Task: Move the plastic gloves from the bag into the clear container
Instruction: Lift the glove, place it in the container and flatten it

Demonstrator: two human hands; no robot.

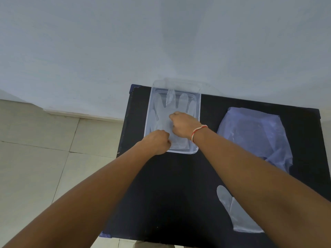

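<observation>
loose glove (238, 215) near; hands (157, 143) (182, 125) press gloves (170, 111) in container (197, 108)

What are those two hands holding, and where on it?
Both hands are on a plastic glove in the clear container: the left hand at its cuff end, the right hand on its palm. The actual grip is hidden.

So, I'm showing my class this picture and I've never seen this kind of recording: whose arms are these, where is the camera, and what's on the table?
There is no machine here. The camera sits on a person's head and looks down, so the two bare arms are that person's own. On the black table stands a clear container with a plastic glove lying flat inside. Both hands are in it: the left hand at the glove's cuff, the right hand on its palm, apparently smoothing it. Whether either has a real grip I cannot tell. Right of it lies the bag, and nearer, another glove.
</observation>
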